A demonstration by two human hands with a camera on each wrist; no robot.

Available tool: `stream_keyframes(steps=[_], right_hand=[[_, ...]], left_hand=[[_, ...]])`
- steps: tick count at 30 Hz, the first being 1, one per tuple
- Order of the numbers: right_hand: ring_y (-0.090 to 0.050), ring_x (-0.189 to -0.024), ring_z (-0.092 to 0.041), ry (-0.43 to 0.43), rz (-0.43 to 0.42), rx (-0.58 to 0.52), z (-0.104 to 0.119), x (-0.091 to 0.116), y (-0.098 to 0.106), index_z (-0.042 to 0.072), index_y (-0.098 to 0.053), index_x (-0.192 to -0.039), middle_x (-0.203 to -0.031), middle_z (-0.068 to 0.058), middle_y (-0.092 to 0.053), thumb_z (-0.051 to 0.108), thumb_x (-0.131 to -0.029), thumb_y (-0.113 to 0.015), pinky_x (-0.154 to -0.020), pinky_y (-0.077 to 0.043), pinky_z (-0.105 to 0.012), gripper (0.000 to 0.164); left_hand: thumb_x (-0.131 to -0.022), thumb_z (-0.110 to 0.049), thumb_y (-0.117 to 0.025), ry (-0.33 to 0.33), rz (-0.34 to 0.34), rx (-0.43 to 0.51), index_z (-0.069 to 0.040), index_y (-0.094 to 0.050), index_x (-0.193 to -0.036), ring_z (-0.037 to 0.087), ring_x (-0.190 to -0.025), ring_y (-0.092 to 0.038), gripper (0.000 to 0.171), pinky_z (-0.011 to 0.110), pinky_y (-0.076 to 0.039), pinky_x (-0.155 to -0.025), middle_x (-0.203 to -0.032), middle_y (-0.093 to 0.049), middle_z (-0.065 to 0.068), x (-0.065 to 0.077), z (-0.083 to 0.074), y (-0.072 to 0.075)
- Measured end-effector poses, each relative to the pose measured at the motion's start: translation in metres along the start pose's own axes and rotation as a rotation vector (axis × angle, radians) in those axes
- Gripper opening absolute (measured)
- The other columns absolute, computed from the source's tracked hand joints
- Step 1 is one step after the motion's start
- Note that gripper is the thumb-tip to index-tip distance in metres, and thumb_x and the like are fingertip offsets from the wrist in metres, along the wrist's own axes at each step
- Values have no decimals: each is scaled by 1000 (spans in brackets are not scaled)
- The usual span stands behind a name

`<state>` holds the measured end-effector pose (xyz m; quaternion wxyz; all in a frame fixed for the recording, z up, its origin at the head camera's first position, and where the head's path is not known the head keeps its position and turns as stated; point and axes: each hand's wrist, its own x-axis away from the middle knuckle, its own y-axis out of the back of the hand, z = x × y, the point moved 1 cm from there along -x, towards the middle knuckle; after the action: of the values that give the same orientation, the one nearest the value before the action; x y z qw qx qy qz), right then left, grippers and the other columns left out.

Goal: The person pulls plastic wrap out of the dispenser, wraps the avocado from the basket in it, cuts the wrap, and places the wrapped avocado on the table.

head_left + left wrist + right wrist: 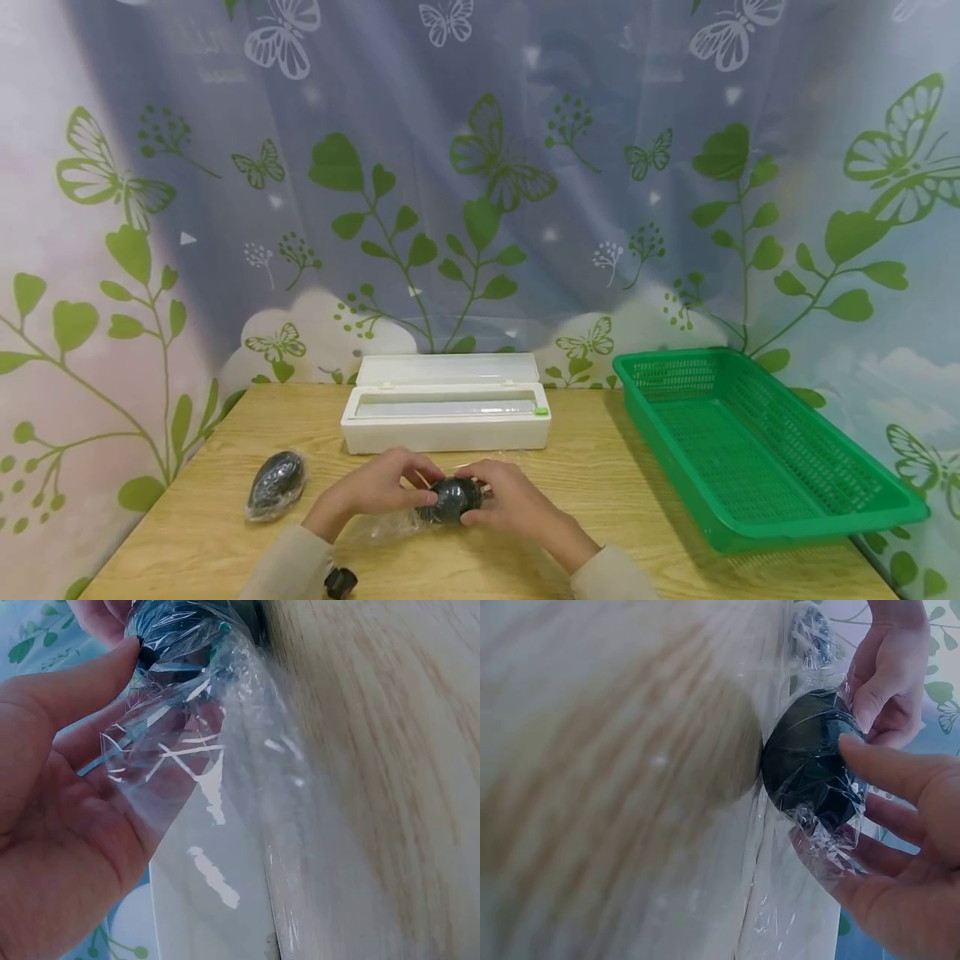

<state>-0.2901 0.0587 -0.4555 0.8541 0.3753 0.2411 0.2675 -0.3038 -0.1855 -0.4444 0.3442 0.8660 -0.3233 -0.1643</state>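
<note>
A dark green avocado (pixel 452 500) wrapped in clear cling film lies between both hands, low over the wooden table. My left hand (pixel 388 485) holds its left side between thumb and fingers; in the left wrist view a loose tail of cling film (pixel 217 750) hangs across the palm. From the right, my right hand (pixel 512 497) grips the other side, thumb against the near face and fingers behind. In the right wrist view the avocado (pixel 814 761) shows film bunched at its end. A second wrapped avocado (pixel 276 485) rests on the table to the left.
Behind the hands stands a white cling film dispenser (pixel 446 433) with its lid up and a green slider (pixel 541 411) at the right end. A green plastic basket (pixel 720 533) sits on the table's right side. A patterned curtain (pixel 480 250) hangs behind.
</note>
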Motion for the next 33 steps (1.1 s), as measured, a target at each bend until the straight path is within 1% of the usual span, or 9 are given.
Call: stream_keyframes(steps=[5, 10, 13, 15, 19, 22, 25, 29, 33], right_hand=[[-69, -108, -27, 13, 18, 6, 1, 0, 1, 1, -68, -130, -126, -14, -72, 8, -84, -84, -85, -60, -24, 49], [-71, -99, -18, -13, 102, -53, 1, 1, 8, 0, -69, -126, -122, -14, -74, 9, -89, -81, -79, -57, -18, 40], [-72, -97, -13, -32, 154, -83, 1, 2, 11, 0, -68, -128, -119, -14, -74, 11, -93, -77, -79, -57, -17, 38], [-71, -97, -10, -35, 181, -90, 0, 2, 12, 0, -68, -129, -117, -13, -75, 13, -95, -75, -79, -57, -17, 37], [-73, -98, -13, -33, 214, -100, 1, 2, 14, -2, -66, -132, -115, -14, -76, 18, -98, -72, -79, -57, -17, 39], [-74, -103, -21, -36, 206, -96, 1, 3, 13, -1, -64, -134, -121, -17, -74, 21, -100, -69, -82, -58, -19, 40], [-74, -107, -26, -41, 156, -71, 1, 3, 13, 1, -65, -132, -127, -16, -72, 22, -99, -71, -85, -59, -23, 40], [-71, -107, -18, -15, 99, -22, 2, 2, 13, 6, -70, -126, -125, -9, -73, 21, -92, -80, -88, -59, -25, 39], [-70, -110, -15, 3, 101, -12, 3, 1, 11, 6, -71, -125, -124, -7, -74, 19, -87, -85, -91, -58, -24, 43]], left_hand=[[-99, -19, -70, -18, 10, -28, -5, -74, -122, 19, -98, -74, 27, 28, -60, -85, -119, -76, 12, 0, 3, -3], [-102, -20, -65, -38, 54, -38, -5, -73, -125, 18, -108, -72, 28, 30, -59, -93, -123, -75, 11, -1, 2, -6], [-103, -22, -64, -4, 69, 15, -8, -72, -127, 22, -113, -71, 29, 30, -60, -93, -126, -73, 11, 0, -1, -6], [-101, -22, -67, 18, 70, 66, -10, -72, -126, 24, -111, -72, 28, 30, -61, -90, -126, -73, 11, -1, -2, -6], [-94, -24, -77, 35, 70, 111, -14, -74, -122, 20, -105, -73, 30, 27, -62, -84, -123, -73, 8, -2, -4, -6], [-90, -24, -82, 36, 68, 89, -13, -74, -121, 16, -101, -72, 34, 24, -61, -80, -121, -74, 8, -2, -5, -7], [-91, -23, -80, 39, 67, 66, -11, -74, -121, 15, -98, -72, 33, 23, -61, -79, -119, -75, 9, -3, -4, -7], [-96, -24, -75, 32, 69, 27, -8, -73, -122, 16, -101, -72, 30, 26, -60, -85, -118, -75, 9, -3, -4, -6], [-99, -24, -70, 19, 67, -9, -5, -72, -123, 16, -105, -71, 31, 26, -59, -89, -118, -75, 9, -3, -2, -7]])
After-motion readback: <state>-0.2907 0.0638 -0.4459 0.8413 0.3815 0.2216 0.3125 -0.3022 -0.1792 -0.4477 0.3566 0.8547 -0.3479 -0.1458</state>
